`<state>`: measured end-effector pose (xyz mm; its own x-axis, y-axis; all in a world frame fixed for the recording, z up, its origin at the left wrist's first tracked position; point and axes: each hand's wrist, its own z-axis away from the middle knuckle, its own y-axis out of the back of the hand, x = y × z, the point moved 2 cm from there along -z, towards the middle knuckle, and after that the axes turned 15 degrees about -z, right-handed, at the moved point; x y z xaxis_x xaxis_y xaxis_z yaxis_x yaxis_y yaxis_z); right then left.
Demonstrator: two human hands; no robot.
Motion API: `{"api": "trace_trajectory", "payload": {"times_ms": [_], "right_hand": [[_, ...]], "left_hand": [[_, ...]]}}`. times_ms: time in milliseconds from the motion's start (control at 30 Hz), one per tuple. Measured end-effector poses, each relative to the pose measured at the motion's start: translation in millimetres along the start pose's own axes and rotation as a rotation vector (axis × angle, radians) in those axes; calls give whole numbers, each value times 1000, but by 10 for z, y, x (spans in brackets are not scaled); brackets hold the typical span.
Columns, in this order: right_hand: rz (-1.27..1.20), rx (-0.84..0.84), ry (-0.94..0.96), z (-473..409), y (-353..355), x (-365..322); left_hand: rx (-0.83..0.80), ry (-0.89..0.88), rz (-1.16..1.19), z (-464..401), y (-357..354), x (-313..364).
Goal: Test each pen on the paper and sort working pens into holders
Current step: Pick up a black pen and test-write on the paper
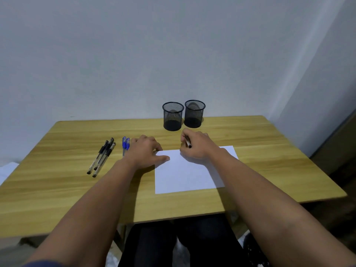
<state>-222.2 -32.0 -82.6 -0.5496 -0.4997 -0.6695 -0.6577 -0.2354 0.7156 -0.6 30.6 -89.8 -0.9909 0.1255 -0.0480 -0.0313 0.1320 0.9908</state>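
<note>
A white sheet of paper (188, 172) lies on the wooden table (67, 147) in front of me. My right hand (196, 145) rests on the paper's far edge, shut on a pen (188, 143) whose dark end pokes out between the fingers. My left hand (145, 151) lies flat with spread fingers, its thumb pressing the paper's far left corner. Left of it lie two blue pens (125, 144) and, further left, three black-capped pens (102, 157). Two black mesh holders, one on the left (172, 116) and one on the right (194, 114), stand side by side at the table's back edge; both look empty.
A plain wall rises right behind the table. The table's right edge ends near a dark surface at the far right. My legs in dark trousers show below the front edge.
</note>
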Motion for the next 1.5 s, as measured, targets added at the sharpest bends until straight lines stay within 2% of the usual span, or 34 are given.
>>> {"api": "trace_trajectory", "payload": {"times_ms": [133,333,433,567,767,900,1000,1200,1333,1500], "right_hand": [[-21,-37,-14,90,-12,-19],[-77,-16,-21,63,20,-71],[-112,2,-12,22,51,-113],[-151,17,8,-5,71,-137],[-143,75,-56,-15,130,11],[-131,128,-118,16,156,167],[-89,100,-144,17,126,239],[163,174,-138,-58,-24,267],[24,237,-171,-57,-125,341],[-20,233,-171,19,-188,458]], "left_hand": [[-5,33,42,38,19,16],[57,138,437,78,110,0],[89,161,558,64,188,20],[132,172,617,37,229,51],[91,208,626,34,130,-57],[80,221,528,35,45,-112],[96,241,402,8,-34,-93],[163,174,52,-16,-192,-76],[247,97,-105,13,-241,-116],[202,-25,-136,120,-221,-145]]}}
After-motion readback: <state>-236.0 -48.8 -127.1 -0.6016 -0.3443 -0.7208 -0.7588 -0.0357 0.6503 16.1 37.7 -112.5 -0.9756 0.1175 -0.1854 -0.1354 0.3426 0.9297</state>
